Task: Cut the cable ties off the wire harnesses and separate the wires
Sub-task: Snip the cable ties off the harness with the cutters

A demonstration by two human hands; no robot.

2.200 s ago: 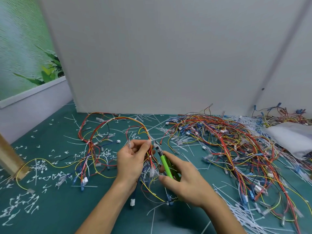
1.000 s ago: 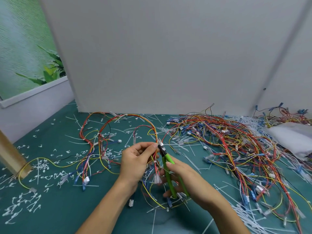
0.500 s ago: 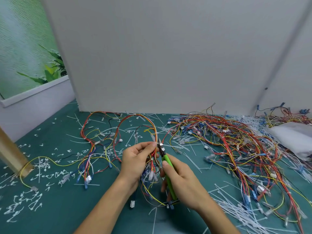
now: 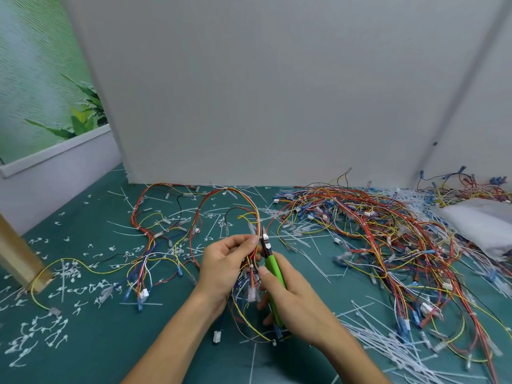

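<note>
The person's left hand holds up a wire harness over the green counter, its fingers and thumb pinching the coloured wires at the top of the bundle. The rest of the harness loops away across the counter towards the grey partition. The right hand is wrapped round the green handles of a pair of side cutters. The cutters' dark nose points up, right beside the left fingertips; whether it touches a tie cannot be told. A big tangle of harnesses lies to the right. Clipped cable-tie bits litter the left side, and long white tie strips lie at the lower right.
</note>
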